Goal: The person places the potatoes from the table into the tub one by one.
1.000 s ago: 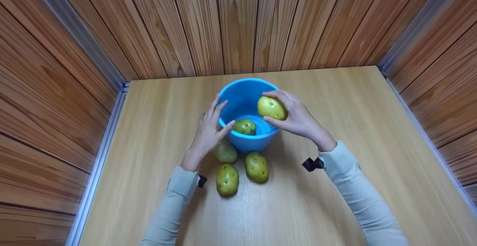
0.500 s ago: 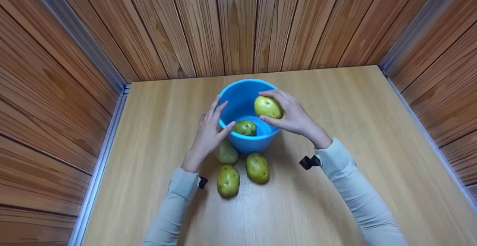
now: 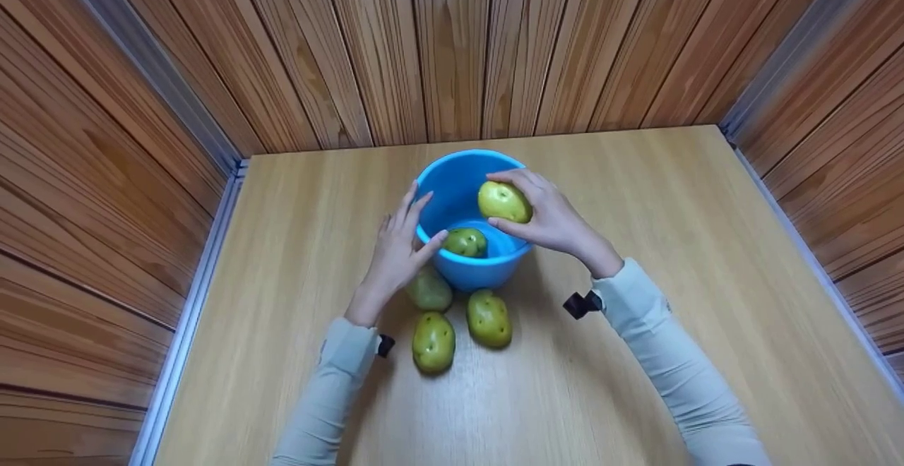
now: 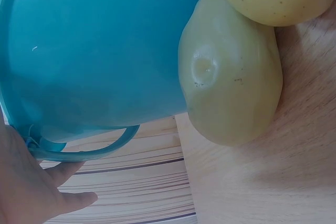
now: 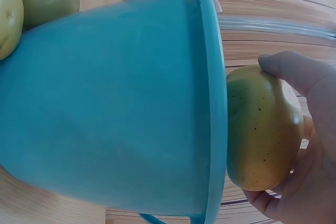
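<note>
Two forearms in pale sleeves flank a blue bucket [image 3: 480, 274], which stands between the hands on a wooden table [image 3: 600, 395]. The left forearm, in the left sleeve [image 3: 318, 395], angles forward and inward. The left hand [image 3: 393, 251] lies along the bucket's left rim, fingers extended and spread, thumb angled toward the near rim; it grasps nothing. Just beside the left wrist, a partly hidden potato [image 3: 431, 293] lies against the bucket's base. A near potato [image 3: 433, 343] lies below it, closer to the person. Inside the bucket, near the left thumb, rests an inner potato [image 3: 467, 242]. An outer potato [image 3: 489, 319] lies in front of the bucket, between the two wrists. The held potato [image 3: 503, 202] is above the bucket's opening, gripped by the right hand [image 3: 554, 220], thumb on the near side and fingers curved over the far side. The right forearm, in the right sleeve [image 3: 671, 360], angles forward and inward.
</note>
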Tool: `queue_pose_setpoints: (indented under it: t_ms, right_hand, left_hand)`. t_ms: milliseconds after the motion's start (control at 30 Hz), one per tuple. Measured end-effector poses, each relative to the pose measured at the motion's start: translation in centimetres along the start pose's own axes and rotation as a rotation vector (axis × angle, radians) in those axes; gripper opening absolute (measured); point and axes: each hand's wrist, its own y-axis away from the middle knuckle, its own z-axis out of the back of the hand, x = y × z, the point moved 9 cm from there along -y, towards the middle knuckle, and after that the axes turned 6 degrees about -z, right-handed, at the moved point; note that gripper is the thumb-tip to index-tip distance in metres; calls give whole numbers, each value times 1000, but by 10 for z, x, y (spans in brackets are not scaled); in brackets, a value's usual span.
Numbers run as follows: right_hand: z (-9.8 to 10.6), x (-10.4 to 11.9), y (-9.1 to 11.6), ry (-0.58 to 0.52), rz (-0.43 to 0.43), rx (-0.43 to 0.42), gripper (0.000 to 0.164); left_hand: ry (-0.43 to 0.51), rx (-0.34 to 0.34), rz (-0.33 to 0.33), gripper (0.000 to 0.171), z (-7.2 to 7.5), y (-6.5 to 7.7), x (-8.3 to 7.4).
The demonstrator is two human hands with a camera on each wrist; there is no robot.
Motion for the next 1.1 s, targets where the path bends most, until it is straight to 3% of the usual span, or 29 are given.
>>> queue_pose_setpoints:
  t_ms: [1100]
  right_hand:
    - [-13,-4,-9,28,32,17,59]
  left_hand:
    - [24,-4,-27,69,0,-1,-1]
